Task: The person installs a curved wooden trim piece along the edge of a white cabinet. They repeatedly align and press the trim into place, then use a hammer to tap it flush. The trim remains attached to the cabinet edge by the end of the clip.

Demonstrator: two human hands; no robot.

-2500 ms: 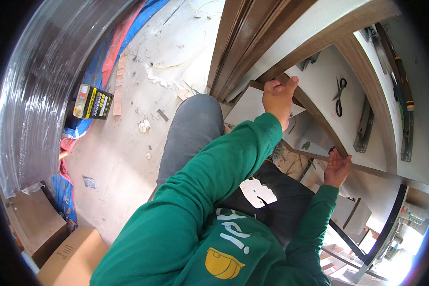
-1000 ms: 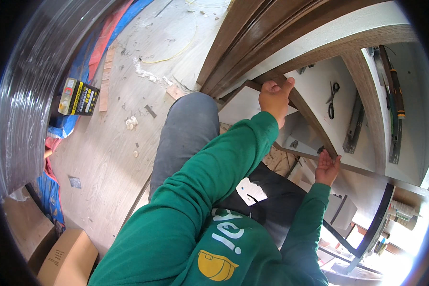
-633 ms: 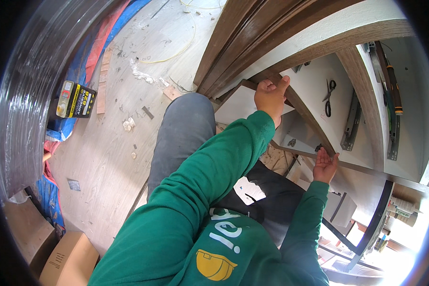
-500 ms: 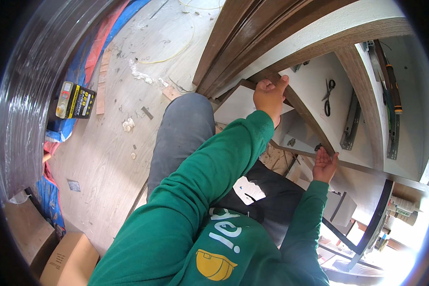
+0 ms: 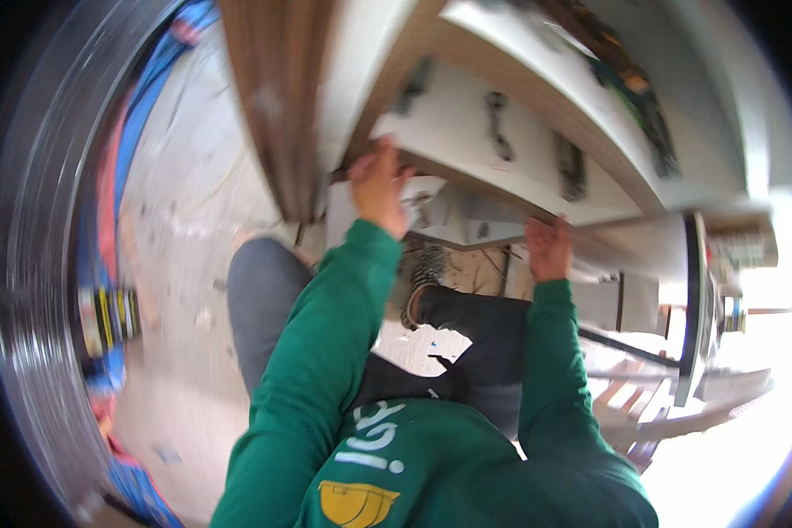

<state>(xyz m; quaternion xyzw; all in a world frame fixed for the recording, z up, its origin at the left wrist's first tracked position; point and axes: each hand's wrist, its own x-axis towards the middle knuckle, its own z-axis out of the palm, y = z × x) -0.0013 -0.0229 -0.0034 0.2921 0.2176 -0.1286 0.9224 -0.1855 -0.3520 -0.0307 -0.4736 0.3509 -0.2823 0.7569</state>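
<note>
Before me is a white cabinet with brown wood-grain edges, blurred by motion. My left hand [image 5: 379, 195] is closed at the left end of a brown-edged board [image 5: 475, 187], its thumb side up and some fingers hidden. Near the right end of that same edge, my right hand [image 5: 548, 252] grips from below, fingertips up against the board. Scissors [image 5: 499, 128] with black handles lie on the white surface above the edge. Beside them sits a metal drawer slide [image 5: 571, 165]. Under the board, a white inner panel [image 5: 453, 211] shows between my hands.
Brown upright trim [image 5: 277, 97] stands left of the cabinet. A plastic-wrapped stack [image 5: 40, 264] fills the far left, beside a black-and-yellow can [image 5: 108, 319] and a blue sheet [image 5: 150, 88]. A dark table leg [image 5: 693, 308] rises at right. My shoe [image 5: 427, 277] is under the cabinet.
My view has turned, so the cabinet and both hands appear farther left. My hands stay at the two ends of the brown edge. The picture is now blurred.
</note>
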